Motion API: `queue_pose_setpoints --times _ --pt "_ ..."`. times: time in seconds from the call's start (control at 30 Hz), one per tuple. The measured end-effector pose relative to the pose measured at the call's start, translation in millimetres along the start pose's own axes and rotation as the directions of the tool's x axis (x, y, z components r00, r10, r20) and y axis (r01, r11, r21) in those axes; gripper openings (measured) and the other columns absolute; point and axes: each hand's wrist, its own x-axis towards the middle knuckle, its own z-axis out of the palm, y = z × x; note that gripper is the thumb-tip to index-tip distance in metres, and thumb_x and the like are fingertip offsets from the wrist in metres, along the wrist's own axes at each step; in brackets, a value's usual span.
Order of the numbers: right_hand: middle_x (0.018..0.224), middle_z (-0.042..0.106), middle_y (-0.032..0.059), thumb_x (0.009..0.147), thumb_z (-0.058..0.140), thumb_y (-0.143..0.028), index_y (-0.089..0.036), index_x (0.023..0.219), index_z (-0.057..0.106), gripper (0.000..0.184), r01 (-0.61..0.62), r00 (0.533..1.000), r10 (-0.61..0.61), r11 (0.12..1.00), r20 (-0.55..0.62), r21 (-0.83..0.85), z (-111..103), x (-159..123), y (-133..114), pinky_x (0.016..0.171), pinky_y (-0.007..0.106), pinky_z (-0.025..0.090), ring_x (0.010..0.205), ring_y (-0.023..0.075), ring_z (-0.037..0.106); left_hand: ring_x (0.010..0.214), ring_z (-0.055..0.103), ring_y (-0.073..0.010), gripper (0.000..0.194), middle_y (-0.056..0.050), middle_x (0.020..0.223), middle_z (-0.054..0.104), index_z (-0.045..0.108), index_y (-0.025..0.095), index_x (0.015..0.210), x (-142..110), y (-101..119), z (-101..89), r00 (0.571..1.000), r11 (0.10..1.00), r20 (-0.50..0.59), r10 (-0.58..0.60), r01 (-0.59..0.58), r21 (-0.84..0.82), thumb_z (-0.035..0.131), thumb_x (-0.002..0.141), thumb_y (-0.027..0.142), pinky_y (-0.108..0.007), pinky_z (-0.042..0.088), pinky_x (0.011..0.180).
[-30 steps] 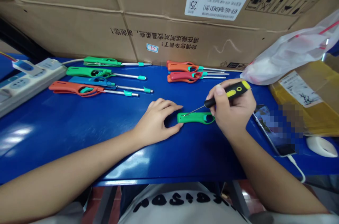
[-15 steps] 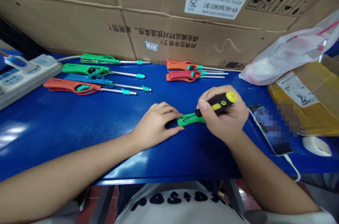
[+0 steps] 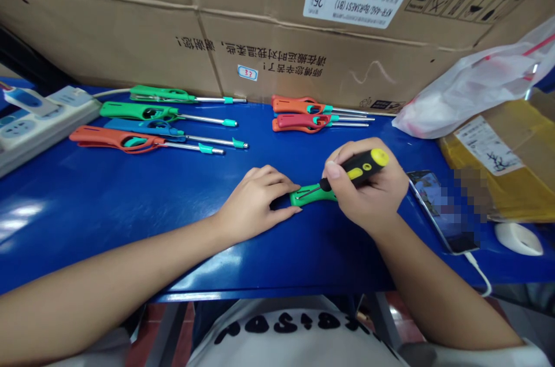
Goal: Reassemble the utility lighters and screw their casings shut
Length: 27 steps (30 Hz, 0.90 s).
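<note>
A green gas lighter (image 3: 311, 196) lies flat on the blue table, its handle end toward the left. Thumb and fingers of my left hand (image 3: 261, 200) close around that end and steady it against the tabletop. My right hand (image 3: 373, 193) grips a black and yellow screwdriver (image 3: 356, 170), tilted so that its thin shaft runs down to the left. The screwdriver's tip rests at a small spot on the lighter's handle, near its left end. My right hand hides the far part of this lighter.
Several lighters lie at the back left, among them an orange lighter (image 3: 117, 138); more, including a red lighter (image 3: 299, 122), lie at back centre. A carton (image 3: 143, 26) stands behind. Around the edges are a power strip (image 3: 47, 124), phone (image 3: 442, 211), mouse (image 3: 518, 238) and plastic bag (image 3: 468, 86).
Both hands, the screwdriver and the green lighter hold practically the same positions. Only the camera view has shifted very slightly.
</note>
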Motion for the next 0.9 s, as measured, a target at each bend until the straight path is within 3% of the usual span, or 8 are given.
queue_pose_setpoints --times 0.53,0.7,0.77,0.83,0.9 --pt "0.076 0.066 -0.0027 0.088 0.071 -0.029 -0.023 0.084 0.056 0.016 -0.029 0.999 0.032 0.996 0.039 -0.082 7 -2 -1 0.059 0.027 0.052 0.059 0.0113 0.062 0.101 0.063 -0.0244 0.03 -0.005 0.108 0.076 0.073 0.02 0.114 0 -1 1.0 1.0 1.0 0.0 0.014 -0.014 -0.005 0.075 0.091 0.039 -0.039 0.045 0.085" --pt "0.068 0.061 -0.0053 0.088 0.073 -0.03 -0.024 0.084 0.057 0.017 -0.103 0.994 0.106 0.992 0.038 -0.076 12 0 -5 0.048 0.024 0.049 0.051 0.0098 0.057 0.101 0.063 -0.0252 0.032 -0.006 0.108 0.075 0.072 0.019 0.117 1 -2 1.9 1.0 1.0 0.008 0.017 -0.017 -0.013 0.074 0.091 0.038 -0.041 0.047 0.089" --pt "0.078 0.066 -0.0028 0.089 0.073 -0.03 -0.025 0.098 0.062 0.015 -0.12 0.989 0.126 0.99 0.071 -0.075 12 0 -6 0.049 0.024 0.052 0.054 0.0109 0.06 0.101 0.062 -0.0255 0.034 -0.007 0.108 0.074 0.071 0.019 0.12 0 -3 2.7 1.0 1.0 0.016 0.022 -0.022 -0.013 0.074 0.092 0.038 -0.042 0.047 0.089" --pt "0.107 0.072 0.0032 0.088 0.074 -0.029 -0.028 0.126 0.058 0.041 -0.075 0.989 0.086 0.993 0.123 -0.094 10 2 -7 0.055 0.026 0.057 0.064 0.0134 0.066 0.102 0.062 -0.0263 0.035 -0.008 0.111 0.073 0.071 0.018 0.122 0 -3 3.7 0.999 0.999 0.022 0.036 -0.036 -0.001 0.072 0.093 0.038 -0.043 0.048 0.09" --pt "0.131 0.066 0.0055 0.089 0.073 -0.03 -0.034 0.145 0.047 0.062 -0.001 0.978 0.027 0.992 0.206 -0.126 5 7 -11 0.061 0.028 0.061 0.074 0.0154 0.069 0.106 0.062 -0.0273 0.036 -0.01 0.117 0.071 0.07 0.019 0.124 -1 -4 4.1 0.999 0.999 0.025 0.048 -0.048 0.021 0.071 0.094 0.039 -0.044 0.047 0.09"
